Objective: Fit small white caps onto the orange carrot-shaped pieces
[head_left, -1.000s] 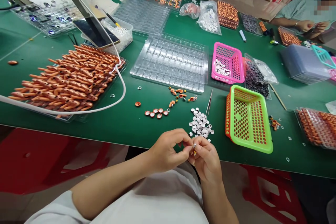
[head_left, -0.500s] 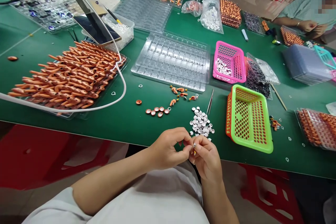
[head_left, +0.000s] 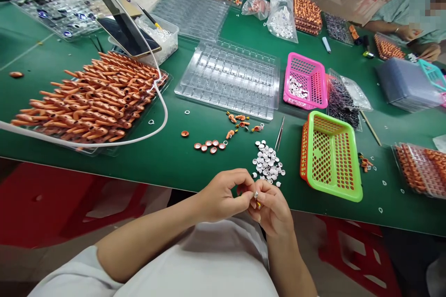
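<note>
Small yellow-tipped part (head_left: pixel 257 196): pinched in nearly closed fingertips of left hand (head_left: pixel 226 196) and right hand (head_left: pixel 277 211); barely shifted since earlier views, seemingly still being worked.

Left hand (head_left: pixel 225 197) beside right hand (head_left: pixel 273 208), both pinching.

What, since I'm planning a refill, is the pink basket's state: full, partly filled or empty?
Partly filled: small white pieces lie low inside the pink basket, well below its rim, with bare mesh beside them.
</note>
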`<state>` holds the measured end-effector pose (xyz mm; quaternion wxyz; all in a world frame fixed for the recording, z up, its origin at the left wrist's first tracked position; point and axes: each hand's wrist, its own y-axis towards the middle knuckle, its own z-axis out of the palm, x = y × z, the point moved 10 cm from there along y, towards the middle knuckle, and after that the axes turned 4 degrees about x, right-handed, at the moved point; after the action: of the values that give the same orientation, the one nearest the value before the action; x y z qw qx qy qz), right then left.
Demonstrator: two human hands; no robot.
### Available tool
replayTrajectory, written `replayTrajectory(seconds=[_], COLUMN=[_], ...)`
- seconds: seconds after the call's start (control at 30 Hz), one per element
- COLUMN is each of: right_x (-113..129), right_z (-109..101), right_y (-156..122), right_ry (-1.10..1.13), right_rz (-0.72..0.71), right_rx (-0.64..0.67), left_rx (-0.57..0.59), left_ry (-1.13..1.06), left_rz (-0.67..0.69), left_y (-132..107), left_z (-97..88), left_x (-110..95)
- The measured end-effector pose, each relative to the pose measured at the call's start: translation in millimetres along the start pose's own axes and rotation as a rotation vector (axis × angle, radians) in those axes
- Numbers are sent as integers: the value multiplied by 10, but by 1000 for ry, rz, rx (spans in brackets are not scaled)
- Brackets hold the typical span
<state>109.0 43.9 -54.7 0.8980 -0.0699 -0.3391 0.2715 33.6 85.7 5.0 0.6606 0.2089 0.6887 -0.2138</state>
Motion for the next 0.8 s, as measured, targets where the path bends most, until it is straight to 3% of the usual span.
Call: replayTrajectory(seconds=[0.3, 0.57, 0.8], right_x=[-32, 300, 193], right_z=[71, -116, -93], right_y=[10, -248, -250], right_ry=[37, -181, -288], right_rz=[58, -94, -72], right_rx=[62, -25, 3], left_rx=[-63, -287, -352], left_ry=[54, 308, 437], left_rz=[1, 15, 38], left_y=[-19, -139, -145], left_z=[-76, -476, -612], left_x=[38, 47, 22])
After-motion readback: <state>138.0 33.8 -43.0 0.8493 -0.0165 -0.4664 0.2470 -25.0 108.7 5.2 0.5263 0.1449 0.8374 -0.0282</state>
